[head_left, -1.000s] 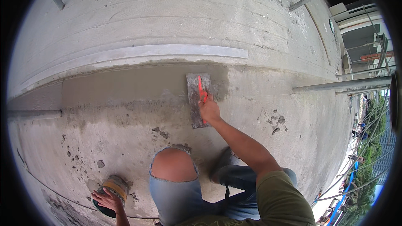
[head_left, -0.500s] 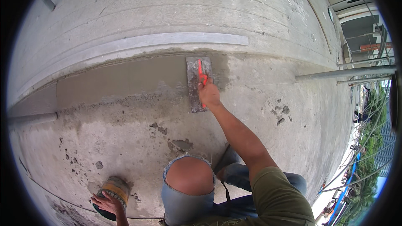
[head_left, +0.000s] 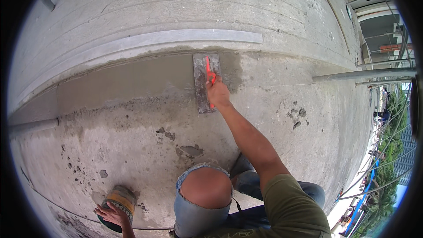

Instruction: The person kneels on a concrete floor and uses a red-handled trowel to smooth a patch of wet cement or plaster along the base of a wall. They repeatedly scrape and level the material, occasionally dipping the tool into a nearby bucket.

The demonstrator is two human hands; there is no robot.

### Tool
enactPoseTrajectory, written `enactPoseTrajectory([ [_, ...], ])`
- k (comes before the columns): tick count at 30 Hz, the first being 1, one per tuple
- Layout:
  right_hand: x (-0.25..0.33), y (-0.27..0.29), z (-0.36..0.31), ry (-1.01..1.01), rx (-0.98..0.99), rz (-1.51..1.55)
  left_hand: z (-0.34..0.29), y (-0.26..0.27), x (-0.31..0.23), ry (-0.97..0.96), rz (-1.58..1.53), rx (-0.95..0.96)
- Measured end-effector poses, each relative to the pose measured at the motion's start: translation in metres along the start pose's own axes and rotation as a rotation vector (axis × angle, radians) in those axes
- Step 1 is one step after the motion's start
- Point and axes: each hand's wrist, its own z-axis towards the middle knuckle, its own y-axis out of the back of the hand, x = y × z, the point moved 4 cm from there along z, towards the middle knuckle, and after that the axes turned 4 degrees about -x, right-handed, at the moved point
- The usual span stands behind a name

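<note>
Left hand (head_left: 112,215): fingers spread over bucket (head_left: 124,198); cannot tell whether gripping. Right hand (head_left: 218,93): fingers wrapped round red handle (head_left: 208,64), the sound hold. Trowel (head_left: 200,81): on damp mortar (head_left: 128,77), right end; likely light, stiff. Pole (head_left: 37,128): mortar's left end, possible obstruction. Strip (head_left: 176,37): beyond.

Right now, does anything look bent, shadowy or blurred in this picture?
Head view: the long pale strip looks bowed, and the corners go black; head view: light on the concrete seems soft, without hard shadows; head view: the trowel and right hand look reasonably sharp.
</note>
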Motion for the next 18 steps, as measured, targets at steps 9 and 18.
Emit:
enactPoseTrajectory([
  [9,-0.014,0.01,-0.037,0.052,-0.048,0.107,0.001,0.0,0.006,-0.022,-0.034,-0.049],
  [18,-0.005,0.01,-0.016,0.052,-0.016,0.069,0.001,-0.001,0.003,-0.03,-0.008,-0.048],
])
